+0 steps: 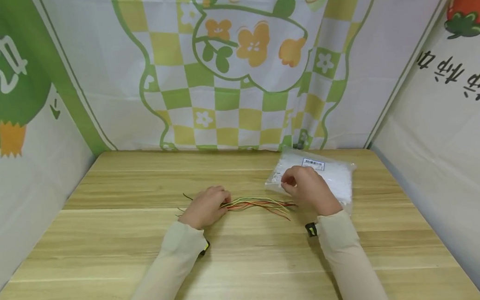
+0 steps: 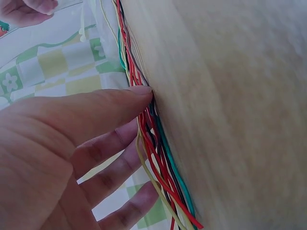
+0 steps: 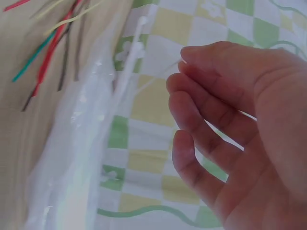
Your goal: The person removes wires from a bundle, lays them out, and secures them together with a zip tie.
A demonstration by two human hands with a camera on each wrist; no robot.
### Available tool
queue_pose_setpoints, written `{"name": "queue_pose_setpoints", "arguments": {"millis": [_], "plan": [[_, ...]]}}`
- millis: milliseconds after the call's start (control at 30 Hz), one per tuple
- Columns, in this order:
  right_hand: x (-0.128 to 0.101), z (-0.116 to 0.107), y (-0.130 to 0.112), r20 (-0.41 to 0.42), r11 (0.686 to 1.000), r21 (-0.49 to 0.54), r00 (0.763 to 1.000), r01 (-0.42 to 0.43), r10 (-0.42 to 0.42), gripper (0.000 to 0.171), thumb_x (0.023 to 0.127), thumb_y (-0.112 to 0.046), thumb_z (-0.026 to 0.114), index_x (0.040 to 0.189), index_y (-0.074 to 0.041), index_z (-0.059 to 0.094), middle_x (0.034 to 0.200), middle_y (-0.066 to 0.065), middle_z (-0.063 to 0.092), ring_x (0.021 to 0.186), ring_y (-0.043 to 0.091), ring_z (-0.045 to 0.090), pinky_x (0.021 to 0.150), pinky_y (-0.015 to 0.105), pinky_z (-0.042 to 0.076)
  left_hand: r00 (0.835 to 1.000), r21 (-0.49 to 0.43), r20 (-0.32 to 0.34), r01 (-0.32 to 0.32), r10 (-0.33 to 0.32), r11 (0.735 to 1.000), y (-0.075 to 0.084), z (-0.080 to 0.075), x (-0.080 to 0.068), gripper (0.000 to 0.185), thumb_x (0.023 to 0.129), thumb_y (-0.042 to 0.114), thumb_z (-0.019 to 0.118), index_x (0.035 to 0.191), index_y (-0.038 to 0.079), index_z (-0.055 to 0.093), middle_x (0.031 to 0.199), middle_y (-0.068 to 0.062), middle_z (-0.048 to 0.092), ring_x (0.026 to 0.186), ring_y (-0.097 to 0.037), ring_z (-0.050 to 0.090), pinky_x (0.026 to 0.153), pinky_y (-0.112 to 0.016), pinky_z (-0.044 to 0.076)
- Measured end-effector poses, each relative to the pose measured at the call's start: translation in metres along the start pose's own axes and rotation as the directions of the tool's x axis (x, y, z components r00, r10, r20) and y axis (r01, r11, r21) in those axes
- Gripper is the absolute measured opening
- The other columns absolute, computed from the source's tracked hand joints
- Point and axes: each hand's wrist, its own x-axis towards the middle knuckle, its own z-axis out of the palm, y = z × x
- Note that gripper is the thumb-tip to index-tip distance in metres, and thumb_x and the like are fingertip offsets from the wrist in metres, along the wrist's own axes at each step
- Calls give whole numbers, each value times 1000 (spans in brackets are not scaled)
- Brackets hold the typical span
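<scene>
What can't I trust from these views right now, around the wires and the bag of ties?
- Left hand: head view shows only its back, over the wire bundle; the hold is hidden.
- Right hand: the head view hides its fingertips; the right wrist view shows a thin pale strand at them, too faint to identify.
- Bag label: print too small.
- Plastic bag: contents blurred, cut off by the bottom edge.

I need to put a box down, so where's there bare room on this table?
Bare wood lies along the table front edge, left of the left hand, and behind the wires. It is crowded around the bag under the right hand.
</scene>
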Motion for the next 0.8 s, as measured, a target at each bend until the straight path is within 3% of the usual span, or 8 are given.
{"name": "queue_pose_setpoints", "arguments": {"millis": [533, 800], "plan": [[-13, -27, -39, -55, 989, 17, 988, 149, -147, 5, 96, -13, 78, 98, -15, 81, 92, -3, 77, 84, 11, 70, 81, 37, 59, 1000, -8, 0, -18, 18, 1000, 0, -3, -1, 15, 95, 6, 78, 109, 7, 73, 108, -8, 69, 105, -30, 66, 91, -47, 57], [-29, -25, -67, 7, 963, -60, 965, 263, -263, 5, 93, -10, 80, 95, -14, 80, 92, -3, 78, 85, 13, 71, 80, 35, 60, 1000, -5, -1, 2, -2, 1000, 1, -1, -3, 16, 95, 7, 78, 110, 7, 74, 109, -8, 69, 103, -28, 66, 90, -45, 57]]}}
